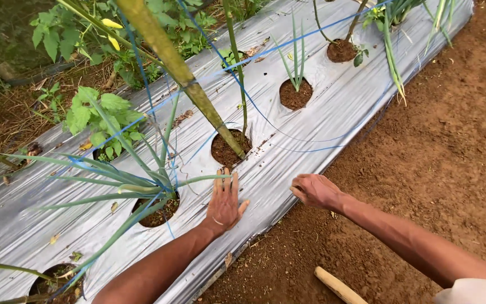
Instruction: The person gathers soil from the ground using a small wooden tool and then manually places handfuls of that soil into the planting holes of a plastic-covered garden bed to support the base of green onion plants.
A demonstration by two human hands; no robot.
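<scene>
Pressing flat, open and empty, the left hand [224, 204] smooths plastic sheet [310, 135] just below the planting hole [229, 150]; right hand [317, 191], loosely curled and seemingly empty, at the sheet's edge; tucking it seems next.

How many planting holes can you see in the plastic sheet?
6, maybe more hidden: bottom-left corner, under the onion clump, behind leafy plant, at the bamboo stake, centre top, top right.

I am looking down at a vegetable plot outdoors, on a small farm or garden. A raised bed is wrapped in silvery plastic sheet [322, 107] with round holes [295, 94] cut in it, each showing dark soil and a green plant. A bamboo stake [181, 73] and blue string [288, 42] support the plants. Bare reddish-brown soil [451, 146] forms the path beside it.
</scene>
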